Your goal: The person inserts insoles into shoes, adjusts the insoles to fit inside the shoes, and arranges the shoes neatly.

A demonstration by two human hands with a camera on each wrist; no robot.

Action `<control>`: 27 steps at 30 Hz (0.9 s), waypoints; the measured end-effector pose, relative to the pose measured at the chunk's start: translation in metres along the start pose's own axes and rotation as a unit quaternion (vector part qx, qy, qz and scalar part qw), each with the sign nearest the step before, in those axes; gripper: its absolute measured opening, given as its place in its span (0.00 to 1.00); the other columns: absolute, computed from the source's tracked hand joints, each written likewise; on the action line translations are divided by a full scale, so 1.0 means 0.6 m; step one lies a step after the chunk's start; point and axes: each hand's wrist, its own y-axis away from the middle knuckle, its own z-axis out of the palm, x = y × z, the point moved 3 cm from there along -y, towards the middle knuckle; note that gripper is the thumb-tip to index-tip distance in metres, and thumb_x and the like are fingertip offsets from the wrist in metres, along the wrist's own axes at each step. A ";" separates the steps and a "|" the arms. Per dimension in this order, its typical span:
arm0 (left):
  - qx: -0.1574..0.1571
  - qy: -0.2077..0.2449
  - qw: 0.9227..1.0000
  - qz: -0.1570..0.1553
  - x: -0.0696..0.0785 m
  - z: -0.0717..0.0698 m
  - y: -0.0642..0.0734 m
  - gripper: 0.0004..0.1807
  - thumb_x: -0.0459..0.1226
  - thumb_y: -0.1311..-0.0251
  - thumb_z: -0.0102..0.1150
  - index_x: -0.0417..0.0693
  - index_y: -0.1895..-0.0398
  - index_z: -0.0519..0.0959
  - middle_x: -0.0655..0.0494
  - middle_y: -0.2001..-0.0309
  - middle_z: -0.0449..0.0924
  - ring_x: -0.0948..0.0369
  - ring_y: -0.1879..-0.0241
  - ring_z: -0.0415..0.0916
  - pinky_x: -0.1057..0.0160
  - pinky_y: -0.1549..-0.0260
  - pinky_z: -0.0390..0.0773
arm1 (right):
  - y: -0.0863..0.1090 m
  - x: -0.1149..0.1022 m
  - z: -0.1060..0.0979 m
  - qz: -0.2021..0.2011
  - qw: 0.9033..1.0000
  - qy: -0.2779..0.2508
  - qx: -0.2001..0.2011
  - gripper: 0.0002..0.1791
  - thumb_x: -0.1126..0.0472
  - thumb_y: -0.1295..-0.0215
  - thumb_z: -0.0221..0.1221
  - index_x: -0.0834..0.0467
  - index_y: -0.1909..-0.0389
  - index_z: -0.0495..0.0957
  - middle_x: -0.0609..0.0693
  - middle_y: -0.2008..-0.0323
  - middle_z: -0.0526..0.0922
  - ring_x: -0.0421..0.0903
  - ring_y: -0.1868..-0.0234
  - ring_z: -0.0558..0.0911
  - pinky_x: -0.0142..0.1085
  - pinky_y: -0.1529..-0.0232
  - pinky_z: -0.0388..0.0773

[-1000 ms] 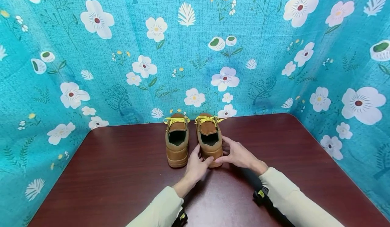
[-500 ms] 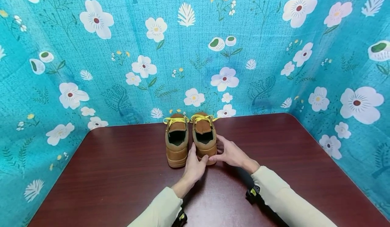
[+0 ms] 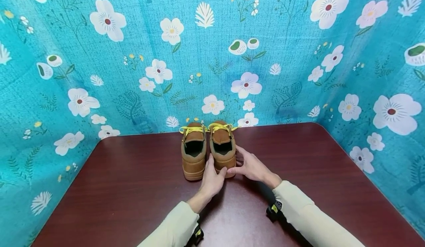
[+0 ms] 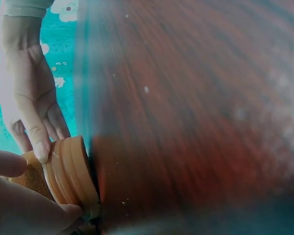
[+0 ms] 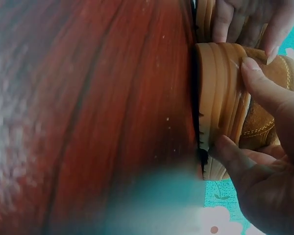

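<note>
Two brown low shoes with yellow laces stand side by side on the table, heels toward me. My left hand (image 3: 212, 178) holds the heel of the right shoe (image 3: 221, 138), its thumb at the back and its fingers in the narrow gap beside the left shoe (image 3: 193, 167). From the other side my right hand (image 3: 253, 167) grips the same heel, thumb close to the left thumb. The ridged tan sole (image 5: 220, 85) shows in the right wrist view, flat along the tabletop. In the left wrist view, fingers hide part of the heel (image 4: 71, 169).
The dark red-brown wooden table (image 3: 132, 188) stretches out on both sides of the shoes. Behind it and at the sides hangs a turquoise flowered cloth (image 3: 186, 62), with the shoe toes close to it at the table's back edge.
Both hands have shifted the right shoe left, up against the left shoe, and it points straighter ahead. Most of this happened in the first half second; the left shoe has stayed put.
</note>
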 end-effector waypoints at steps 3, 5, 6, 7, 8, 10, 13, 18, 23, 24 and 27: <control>0.002 0.001 1.000 -0.003 -0.001 -0.002 -0.002 0.40 0.35 0.38 0.56 0.30 0.28 0.48 0.35 0.31 0.54 0.45 0.31 0.52 0.47 0.36 0.53 | -0.005 -0.002 0.003 -0.007 1.000 -0.010 0.003 0.56 0.52 0.50 0.72 0.58 0.26 0.48 0.56 0.33 0.64 0.53 0.40 0.72 0.44 0.45 0.72; 0.003 0.000 1.000 -0.003 -0.002 -0.004 -0.004 0.40 0.35 0.37 0.56 0.30 0.28 0.48 0.35 0.31 0.54 0.45 0.31 0.52 0.47 0.36 0.53 | -0.009 -0.002 0.005 -0.011 1.000 -0.010 0.001 0.56 0.52 0.50 0.71 0.59 0.26 0.47 0.57 0.33 0.64 0.54 0.39 0.72 0.45 0.45 0.71; 0.003 -0.001 1.000 -0.003 -0.003 -0.005 -0.004 0.40 0.35 0.37 0.56 0.30 0.28 0.48 0.34 0.31 0.54 0.45 0.32 0.52 0.47 0.36 0.54 | -0.010 -0.002 0.006 -0.012 1.000 -0.012 0.000 0.56 0.52 0.49 0.71 0.59 0.26 0.47 0.57 0.33 0.63 0.54 0.39 0.71 0.45 0.45 0.71; 0.003 -0.003 1.000 -0.003 -0.003 -0.005 -0.005 0.40 0.35 0.37 0.56 0.30 0.28 0.48 0.34 0.31 0.54 0.46 0.32 0.52 0.47 0.36 0.54 | -0.011 -0.001 0.006 -0.014 1.000 -0.013 -0.002 0.56 0.53 0.49 0.71 0.59 0.26 0.46 0.58 0.32 0.63 0.54 0.39 0.71 0.45 0.45 0.71; 0.002 -0.004 1.000 -0.002 -0.004 -0.005 -0.005 0.40 0.35 0.37 0.56 0.30 0.28 0.48 0.34 0.31 0.54 0.46 0.32 0.52 0.47 0.36 0.54 | -0.012 0.000 0.007 -0.016 1.000 -0.013 -0.003 0.56 0.53 0.48 0.71 0.60 0.26 0.46 0.58 0.32 0.62 0.55 0.38 0.71 0.46 0.45 0.71; 0.002 -0.005 1.000 -0.001 -0.004 -0.006 -0.006 0.41 0.36 0.38 0.56 0.30 0.28 0.48 0.34 0.31 0.54 0.46 0.32 0.52 0.48 0.36 0.54 | -0.014 0.001 0.008 -0.023 1.000 -0.015 -0.007 0.55 0.54 0.47 0.70 0.60 0.26 0.45 0.60 0.32 0.62 0.56 0.38 0.70 0.47 0.45 0.71; -0.005 0.003 1.000 -0.010 -0.005 -0.009 -0.006 0.43 0.38 0.39 0.57 0.29 0.28 0.47 0.34 0.30 0.52 0.46 0.31 0.51 0.48 0.36 0.54 | -0.016 0.003 0.009 -0.025 1.000 -0.013 -0.010 0.55 0.54 0.46 0.69 0.60 0.26 0.45 0.60 0.32 0.61 0.57 0.38 0.69 0.47 0.45 0.70; -0.039 0.013 0.999 -0.025 0.005 -0.020 0.007 0.45 0.43 0.39 0.58 0.30 0.28 0.46 0.34 0.30 0.51 0.45 0.34 0.58 0.48 0.39 0.60 | -0.012 0.007 0.007 -0.018 1.000 0.010 -0.013 0.54 0.50 0.45 0.68 0.57 0.25 0.45 0.57 0.31 0.60 0.55 0.36 0.68 0.47 0.43 0.70; -0.072 0.035 0.997 0.014 0.024 -0.041 0.015 0.37 0.36 0.38 0.55 0.32 0.29 0.53 0.36 0.33 0.60 0.46 0.40 0.68 0.52 0.46 0.70 | 0.002 0.012 -0.016 -0.003 1.000 0.024 -0.003 0.50 0.45 0.42 0.65 0.58 0.26 0.49 0.58 0.32 0.61 0.56 0.35 0.67 0.52 0.43 0.68; -0.068 0.040 0.997 0.022 0.027 -0.050 0.013 0.35 0.34 0.39 0.55 0.33 0.30 0.57 0.37 0.35 0.63 0.47 0.41 0.70 0.54 0.47 0.72 | 0.004 0.011 -0.023 0.003 1.000 0.029 0.003 0.49 0.45 0.42 0.65 0.58 0.27 0.50 0.58 0.32 0.61 0.57 0.35 0.67 0.53 0.43 0.67; -0.029 0.040 0.998 0.048 0.039 -0.081 -0.002 0.27 0.32 0.41 0.54 0.38 0.36 0.67 0.44 0.44 0.75 0.54 0.50 0.77 0.57 0.55 0.77 | 0.008 0.007 -0.048 0.019 0.998 0.053 0.027 0.45 0.47 0.39 0.63 0.61 0.28 0.53 0.61 0.32 0.60 0.59 0.35 0.65 0.55 0.42 0.65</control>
